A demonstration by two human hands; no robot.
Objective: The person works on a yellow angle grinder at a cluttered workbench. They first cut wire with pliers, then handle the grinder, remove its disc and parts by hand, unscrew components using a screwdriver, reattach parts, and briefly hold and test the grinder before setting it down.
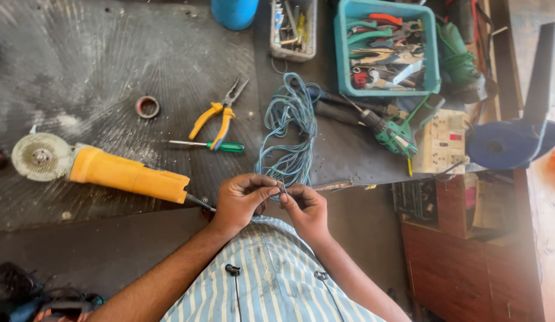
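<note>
On my screen I see a yellow angle grinder (104,170) lying at the left of the frame on the dark bench (110,59). Above it, a small roll of tape (147,107) lies alone. Near the middle are yellow-handled pliers (220,111), and just below them a green-handled screwdriver (209,145). At the top edge I see part of a blue container (234,12) and a grey tray (293,30) with small tools. At the upper right stands a teal basket (432,71) full of hand tools. Below it lie a green drill (394,132) and a pale power strip (441,143).
</note>
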